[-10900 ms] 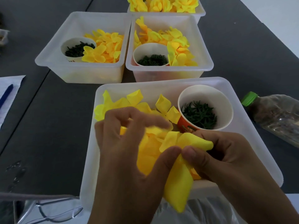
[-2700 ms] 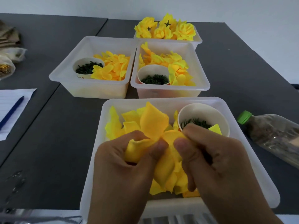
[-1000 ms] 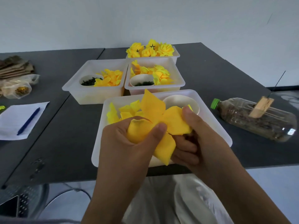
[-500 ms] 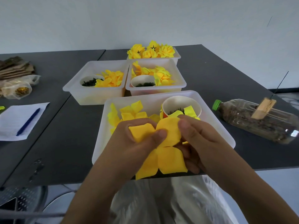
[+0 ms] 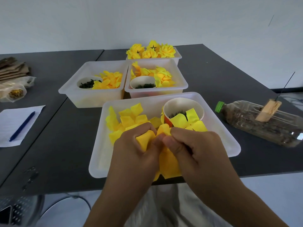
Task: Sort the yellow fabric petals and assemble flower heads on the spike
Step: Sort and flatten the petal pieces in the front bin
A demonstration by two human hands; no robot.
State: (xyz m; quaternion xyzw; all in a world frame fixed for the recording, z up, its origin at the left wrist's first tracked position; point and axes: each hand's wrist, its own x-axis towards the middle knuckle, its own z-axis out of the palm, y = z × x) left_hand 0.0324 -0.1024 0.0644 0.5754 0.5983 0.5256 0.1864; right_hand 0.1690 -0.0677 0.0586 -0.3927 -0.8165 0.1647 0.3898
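Note:
My left hand (image 5: 136, 153) and my right hand (image 5: 195, 149) meet over the front of the near white tray (image 5: 229, 141), both pinched on one bunch of yellow fabric petals (image 5: 168, 163) that hangs down between them. Loose yellow petals (image 5: 126, 118) lie in the tray's left half. A paper cup (image 5: 183, 105) holding dark green pieces stands at its back right, with a petal draped over the rim. The thin spike (image 5: 285, 86) rises from a wooden block (image 5: 268, 110) on a plastic bottle at the right, away from both hands.
Two more white tubs (image 5: 72, 90) (image 5: 182, 74) with petals and cups sit behind, and a far tub (image 5: 178, 54) holds finished yellow flower heads. The bottle (image 5: 262, 123) lies on its side at right. Paper and a blue pen (image 5: 21, 126) lie at left, with bags beyond.
Both hands have lowered the petal bunch toward the tray's front edge and squeezed it tighter, so the spread petals are now gathered between the fingers. The view tilted slightly down.

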